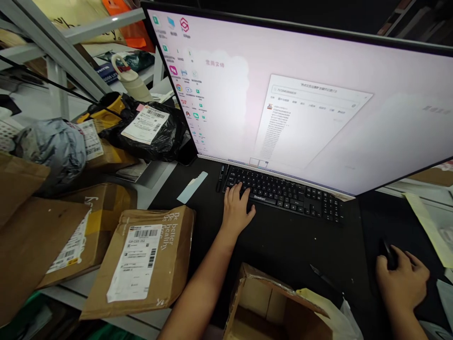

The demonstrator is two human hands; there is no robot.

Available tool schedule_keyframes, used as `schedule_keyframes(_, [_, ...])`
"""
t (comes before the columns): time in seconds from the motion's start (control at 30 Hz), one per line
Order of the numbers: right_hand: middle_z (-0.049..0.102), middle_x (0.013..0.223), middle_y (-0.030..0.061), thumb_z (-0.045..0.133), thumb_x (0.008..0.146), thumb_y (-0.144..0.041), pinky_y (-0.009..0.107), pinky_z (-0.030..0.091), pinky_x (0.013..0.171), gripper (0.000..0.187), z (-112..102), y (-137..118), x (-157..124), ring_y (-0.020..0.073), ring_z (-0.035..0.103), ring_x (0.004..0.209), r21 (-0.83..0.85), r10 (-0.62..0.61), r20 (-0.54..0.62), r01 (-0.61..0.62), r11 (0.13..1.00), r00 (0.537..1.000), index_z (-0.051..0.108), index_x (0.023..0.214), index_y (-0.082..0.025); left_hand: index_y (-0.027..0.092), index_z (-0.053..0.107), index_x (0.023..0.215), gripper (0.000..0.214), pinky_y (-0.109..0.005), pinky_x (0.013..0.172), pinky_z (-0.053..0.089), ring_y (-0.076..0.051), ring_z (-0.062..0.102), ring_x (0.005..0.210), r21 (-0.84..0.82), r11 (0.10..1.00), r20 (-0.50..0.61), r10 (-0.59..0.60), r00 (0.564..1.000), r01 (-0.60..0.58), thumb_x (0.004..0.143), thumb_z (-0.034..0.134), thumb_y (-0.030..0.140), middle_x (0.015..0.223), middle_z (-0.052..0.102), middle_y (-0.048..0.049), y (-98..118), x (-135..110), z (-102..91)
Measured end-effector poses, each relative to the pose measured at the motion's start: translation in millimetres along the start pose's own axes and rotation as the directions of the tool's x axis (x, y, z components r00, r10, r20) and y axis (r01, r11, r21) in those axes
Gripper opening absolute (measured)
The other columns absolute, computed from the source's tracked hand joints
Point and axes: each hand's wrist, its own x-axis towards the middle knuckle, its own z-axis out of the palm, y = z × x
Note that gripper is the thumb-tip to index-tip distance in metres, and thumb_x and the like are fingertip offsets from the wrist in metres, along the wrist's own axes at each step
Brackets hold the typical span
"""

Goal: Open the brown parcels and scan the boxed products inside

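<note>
My left hand point(236, 208) rests on the left end of a black keyboard point(279, 191), its fingers spread over the keys and the thumb held apart. At the far right my right hand point(403, 278) is wrapped round a black computer mouse point(388, 255). Behind the keyboard stands a large monitor point(226, 108), its pale pink screen showing icons and a window with a list of numbers. An open cardboard box point(258, 297) sits between my arms at the front edge. To its right lies a thin dark tool, perhaps a knife point(323, 277).
Left of my arm is a labelled cardboard parcel point(170, 264), with another brown parcel point(102, 203) beside it. A black plastic-wrapped parcel point(170, 137) and a cream bottle point(132, 85) stand farther back. A pale blue strip point(192, 187) lies near a black pen point(221, 178).
</note>
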Motion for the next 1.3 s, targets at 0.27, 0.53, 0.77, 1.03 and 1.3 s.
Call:
schedule_keyframes(0.27, [0.059,0.137,0.0125,0.052,0.084,-0.052,0.053,0.052,0.089,0.055,-0.4,-2.3,-0.5,0.0378,0.057,0.126,-0.006,0.018,0.009,-0.018,1.000,1.000,0.066,0.131,-0.027,0.015,0.057,0.133,0.052,-0.055,0.124,0.026,-0.034,0.042,0.139,0.007,1.000,-0.004,-0.002,1.000,0.002,0.084,0.066,0.027,0.148,0.047,-0.0174,-0.9,-1.0,0.3])
schedule_keyframes(0.53, [0.059,0.137,0.0119,0.053,0.084,-0.053,0.051,0.052,0.087,0.055,-0.2,-0.8,-1.0,0.0369,0.057,0.126,-0.015,0.005,0.003,-0.005,1.000,1.000,0.066,0.131,-0.028,0.014,0.058,0.133,0.052,-0.055,0.124,0.026,-0.035,0.041,0.140,0.001,1.000,-0.010,-0.002,1.000,0.002,0.083,0.066,0.026,0.148,0.046,-0.0181,-1.0,-1.7,0.7])
schedule_keyframes(0.77, [0.059,0.136,0.0115,0.052,0.084,-0.053,0.050,0.052,0.086,0.054,-1.0,-1.2,-1.1,0.0363,0.057,0.126,-0.021,0.004,0.001,-0.004,1.000,1.000,0.066,0.129,-0.028,0.015,0.057,0.133,0.052,-0.055,0.124,0.026,-0.034,0.042,0.140,-0.003,1.000,-0.004,-0.003,1.000,0.003,0.084,0.066,0.027,0.148,0.046,-0.0181,-1.0,-1.5,0.3])
schedule_keyframes(1.03, [0.059,0.134,0.0130,0.054,0.083,-0.052,0.051,0.052,0.086,0.054,0.1,-2.0,-0.1,0.0378,0.057,0.125,-0.007,0.004,0.002,-0.004,1.000,1.000,0.067,0.129,-0.028,0.015,0.057,0.134,0.051,-0.056,0.124,0.026,-0.034,0.041,0.140,-0.003,1.000,0.000,-0.006,1.000,0.006,0.084,0.065,0.026,0.148,0.046,-0.0184,-0.6,-1.2,-0.1])
schedule_keyframes(1.3, [0.059,0.134,0.0107,0.055,0.082,-0.050,0.050,0.051,0.083,0.052,-2.7,-5.4,-1.6,0.0373,0.057,0.123,-0.006,-0.019,-0.001,0.019,1.000,1.000,0.066,0.129,-0.029,0.015,0.056,0.134,0.051,-0.056,0.124,0.026,-0.034,0.041,0.140,-0.007,1.000,0.008,-0.006,1.000,0.006,0.085,0.064,0.026,0.148,0.046,-0.0182,-0.5,-0.6,-0.5])
